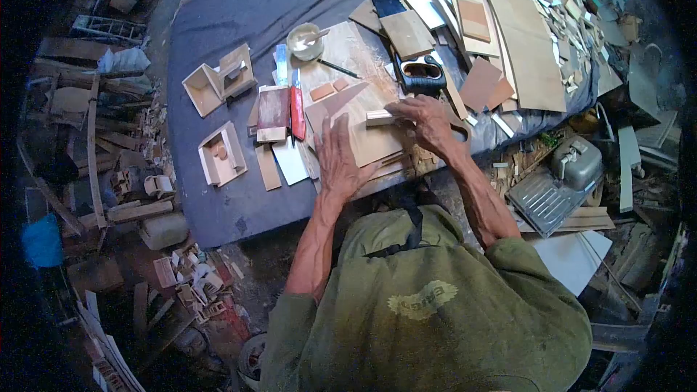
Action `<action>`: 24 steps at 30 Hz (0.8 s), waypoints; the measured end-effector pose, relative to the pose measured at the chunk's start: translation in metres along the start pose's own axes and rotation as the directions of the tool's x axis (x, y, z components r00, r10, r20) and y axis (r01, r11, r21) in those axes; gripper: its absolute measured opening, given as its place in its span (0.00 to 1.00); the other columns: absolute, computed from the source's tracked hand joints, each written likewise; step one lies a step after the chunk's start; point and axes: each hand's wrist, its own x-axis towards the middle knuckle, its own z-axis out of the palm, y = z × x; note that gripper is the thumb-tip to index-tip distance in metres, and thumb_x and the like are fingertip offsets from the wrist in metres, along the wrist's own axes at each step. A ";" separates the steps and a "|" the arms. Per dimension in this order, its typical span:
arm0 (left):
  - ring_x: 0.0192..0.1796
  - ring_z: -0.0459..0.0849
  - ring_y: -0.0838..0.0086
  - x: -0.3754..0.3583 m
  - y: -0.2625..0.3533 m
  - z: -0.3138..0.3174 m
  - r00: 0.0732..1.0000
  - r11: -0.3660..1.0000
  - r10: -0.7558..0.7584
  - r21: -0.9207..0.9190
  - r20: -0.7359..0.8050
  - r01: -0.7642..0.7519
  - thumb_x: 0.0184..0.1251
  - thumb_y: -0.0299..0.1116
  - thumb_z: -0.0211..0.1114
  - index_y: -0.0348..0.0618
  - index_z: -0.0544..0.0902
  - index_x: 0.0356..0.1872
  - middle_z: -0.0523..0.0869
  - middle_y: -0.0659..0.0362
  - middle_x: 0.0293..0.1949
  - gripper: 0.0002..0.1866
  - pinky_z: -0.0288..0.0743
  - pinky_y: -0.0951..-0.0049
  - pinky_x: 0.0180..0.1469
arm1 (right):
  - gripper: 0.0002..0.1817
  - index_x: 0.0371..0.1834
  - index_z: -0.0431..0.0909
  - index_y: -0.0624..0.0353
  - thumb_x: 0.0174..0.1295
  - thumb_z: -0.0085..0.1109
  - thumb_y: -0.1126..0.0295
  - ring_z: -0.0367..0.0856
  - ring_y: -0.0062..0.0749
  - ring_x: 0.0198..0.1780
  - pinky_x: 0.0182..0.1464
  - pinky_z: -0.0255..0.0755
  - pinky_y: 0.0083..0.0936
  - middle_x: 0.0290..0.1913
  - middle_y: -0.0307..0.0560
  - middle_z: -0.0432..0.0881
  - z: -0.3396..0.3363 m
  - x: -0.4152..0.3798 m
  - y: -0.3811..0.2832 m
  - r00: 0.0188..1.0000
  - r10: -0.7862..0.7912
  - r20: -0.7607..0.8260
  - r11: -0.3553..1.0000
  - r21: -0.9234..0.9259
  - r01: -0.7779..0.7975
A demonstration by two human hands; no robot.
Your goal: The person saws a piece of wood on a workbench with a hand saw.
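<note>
My left hand (338,156) lies with its fingers spread on a thin wooden board (367,141) near the table's front edge. To its right, my right hand (425,122) has its fingers closed on the end of a small light wooden strip (379,117), which lies over the same board. Two small brown wood pieces (329,88) rest behind my left hand. A red-handled tool (297,112) lies to the left, beside a reddish-brown block (273,110). Behind my right hand is the black handle of a saw (421,74).
Small wooden boxes (223,154) stand on the cloth-covered table (218,210) at the left. A bowl (305,42) and a pencil (338,68) sit further back. Boards (526,51) and scraps pile up at the right. A metal sink (555,185) lies below, right of the table.
</note>
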 end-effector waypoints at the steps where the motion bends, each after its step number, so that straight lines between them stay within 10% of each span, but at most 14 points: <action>1: 0.81 0.48 0.46 -0.005 -0.004 0.000 1.000 0.999 -0.025 -0.022 -0.014 0.025 0.41 0.47 0.82 0.40 0.48 0.79 0.57 0.39 0.76 0.66 0.42 0.33 0.76 | 0.23 0.54 0.85 0.52 0.51 0.69 0.73 0.80 0.45 0.45 0.49 0.74 0.38 0.47 0.47 0.87 0.001 0.005 -0.002 0.999 -0.034 0.020 0.999 -0.035 0.034; 11: 0.71 0.64 0.46 -0.016 -0.006 0.004 0.966 0.990 -0.133 -0.066 -0.220 0.121 0.39 0.41 0.85 0.39 0.48 0.77 0.66 0.40 0.69 0.66 0.53 0.36 0.71 | 0.22 0.54 0.83 0.50 0.53 0.60 0.74 0.81 0.43 0.49 0.49 0.74 0.37 0.45 0.41 0.86 0.037 0.022 -0.013 0.992 -0.110 0.067 0.994 0.006 0.110; 24: 0.67 0.69 0.49 -0.020 0.013 0.001 0.945 0.950 -0.312 -0.030 -0.097 0.311 0.43 0.45 0.83 0.38 0.47 0.78 0.74 0.45 0.65 0.65 0.58 0.44 0.67 | 0.22 0.56 0.81 0.40 0.59 0.55 0.73 0.83 0.39 0.48 0.52 0.73 0.36 0.46 0.35 0.86 0.043 0.039 -0.031 0.961 -0.064 0.269 0.991 -0.096 0.093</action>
